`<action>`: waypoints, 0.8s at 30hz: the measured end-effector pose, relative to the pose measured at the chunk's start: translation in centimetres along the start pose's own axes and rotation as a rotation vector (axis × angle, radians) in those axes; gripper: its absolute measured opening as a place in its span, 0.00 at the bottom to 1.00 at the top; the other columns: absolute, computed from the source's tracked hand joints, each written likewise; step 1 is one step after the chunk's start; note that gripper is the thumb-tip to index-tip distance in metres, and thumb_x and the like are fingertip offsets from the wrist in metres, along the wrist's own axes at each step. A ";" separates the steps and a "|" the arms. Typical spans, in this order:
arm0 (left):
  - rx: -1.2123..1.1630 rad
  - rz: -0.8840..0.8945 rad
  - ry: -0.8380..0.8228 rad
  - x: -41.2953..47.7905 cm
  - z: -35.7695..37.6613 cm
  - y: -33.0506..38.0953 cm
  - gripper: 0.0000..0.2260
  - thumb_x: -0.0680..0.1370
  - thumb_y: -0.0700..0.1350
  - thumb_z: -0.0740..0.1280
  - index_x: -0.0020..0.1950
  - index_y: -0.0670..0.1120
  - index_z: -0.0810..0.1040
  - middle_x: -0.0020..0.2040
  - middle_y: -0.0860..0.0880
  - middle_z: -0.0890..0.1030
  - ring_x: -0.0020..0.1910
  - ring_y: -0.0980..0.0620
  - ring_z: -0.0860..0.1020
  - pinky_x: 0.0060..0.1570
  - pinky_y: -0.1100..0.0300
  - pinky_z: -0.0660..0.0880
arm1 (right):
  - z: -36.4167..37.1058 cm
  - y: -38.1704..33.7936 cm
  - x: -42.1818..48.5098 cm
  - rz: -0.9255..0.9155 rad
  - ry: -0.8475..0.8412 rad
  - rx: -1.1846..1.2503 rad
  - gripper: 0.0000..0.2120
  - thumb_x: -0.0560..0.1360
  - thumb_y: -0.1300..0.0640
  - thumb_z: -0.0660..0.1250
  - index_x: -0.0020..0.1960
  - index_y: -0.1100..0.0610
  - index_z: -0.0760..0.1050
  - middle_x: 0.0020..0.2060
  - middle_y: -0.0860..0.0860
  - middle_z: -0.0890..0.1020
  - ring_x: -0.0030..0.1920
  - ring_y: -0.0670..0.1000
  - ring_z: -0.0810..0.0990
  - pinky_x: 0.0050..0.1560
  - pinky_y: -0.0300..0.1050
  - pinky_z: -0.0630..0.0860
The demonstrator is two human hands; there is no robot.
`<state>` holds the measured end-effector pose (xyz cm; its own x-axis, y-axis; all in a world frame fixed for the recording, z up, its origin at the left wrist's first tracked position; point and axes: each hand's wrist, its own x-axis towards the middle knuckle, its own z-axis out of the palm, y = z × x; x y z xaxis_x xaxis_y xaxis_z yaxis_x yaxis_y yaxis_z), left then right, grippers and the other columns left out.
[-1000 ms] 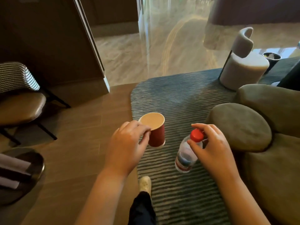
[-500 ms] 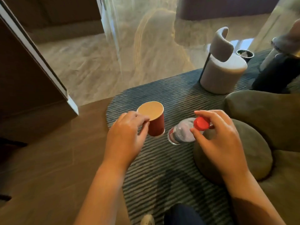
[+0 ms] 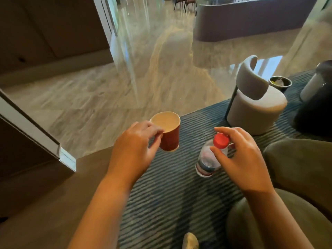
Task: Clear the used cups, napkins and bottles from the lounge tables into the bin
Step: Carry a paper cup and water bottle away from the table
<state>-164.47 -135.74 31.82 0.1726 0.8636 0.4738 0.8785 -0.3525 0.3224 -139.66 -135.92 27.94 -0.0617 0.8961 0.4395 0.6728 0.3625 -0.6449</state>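
Note:
My left hand (image 3: pixel 136 150) pinches the rim of a red paper cup (image 3: pixel 169 139) with a pale inside, carried upright over the edge of the striped rug. My right hand (image 3: pixel 240 159) grips a small clear plastic bottle (image 3: pixel 206 160) by its neck, just under the red cap (image 3: pixel 221 140); the bottle hangs tilted, base down to the left. A round dark bin (image 3: pixel 280 83) with light rubbish inside stands on the rug at the far right, behind a grey stool.
A grey cylindrical stool (image 3: pixel 255 108) with a curved back stands ahead on the right. Olive cushioned seats (image 3: pixel 296 162) fill the lower right. A dark wall corner (image 3: pixel 59 151) juts in at left. Marble floor lies beyond the blue striped rug (image 3: pixel 170 194).
The view has swung right and forward; the stool and bin now sit closer. Both hands keep their holds. The bottle swung up sideways, then back to hanging base down.

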 end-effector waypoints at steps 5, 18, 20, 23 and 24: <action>0.004 0.026 0.012 9.4 4.8 -1.8 0.07 0.75 0.43 0.69 0.51 0.48 0.82 0.47 0.52 0.80 0.45 0.52 0.75 0.39 0.59 0.71 | 1.4 4.9 9.7 0.015 0.015 -0.013 0.19 0.72 0.55 0.72 0.61 0.52 0.74 0.53 0.46 0.77 0.55 0.47 0.75 0.59 0.47 0.72; -0.101 -0.034 -0.015 36.5 20.0 -13.0 0.07 0.76 0.44 0.68 0.53 0.49 0.82 0.49 0.53 0.81 0.46 0.53 0.77 0.41 0.62 0.71 | 8.1 18.4 35.8 0.042 -0.004 -0.136 0.19 0.70 0.55 0.72 0.60 0.52 0.75 0.51 0.44 0.76 0.53 0.46 0.75 0.55 0.48 0.75; -0.122 -0.037 0.011 42.3 21.4 -15.0 0.07 0.76 0.44 0.68 0.53 0.50 0.82 0.48 0.54 0.81 0.45 0.54 0.77 0.42 0.62 0.72 | 8.5 20.1 41.5 0.058 0.025 -0.157 0.19 0.69 0.56 0.73 0.59 0.53 0.76 0.50 0.44 0.76 0.53 0.47 0.75 0.56 0.48 0.74; -0.127 -0.004 0.034 50.6 24.1 -16.5 0.07 0.76 0.45 0.68 0.53 0.49 0.82 0.48 0.54 0.81 0.45 0.54 0.77 0.42 0.62 0.72 | 9.1 22.5 49.1 0.061 0.104 -0.170 0.19 0.70 0.57 0.73 0.59 0.54 0.76 0.52 0.45 0.77 0.55 0.45 0.73 0.58 0.47 0.72; -0.129 0.013 0.023 53.0 25.3 -16.6 0.07 0.76 0.45 0.68 0.53 0.49 0.82 0.47 0.53 0.81 0.44 0.54 0.77 0.41 0.61 0.74 | 9.3 23.3 51.0 0.068 0.121 -0.173 0.18 0.70 0.57 0.73 0.59 0.55 0.76 0.52 0.45 0.77 0.55 0.44 0.73 0.59 0.46 0.71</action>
<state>-158.66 -75.01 30.81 0.1723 0.8506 0.4969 0.8113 -0.4086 0.4181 -133.99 -79.39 29.50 0.0697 0.8760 0.4772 0.7896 0.2439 -0.5631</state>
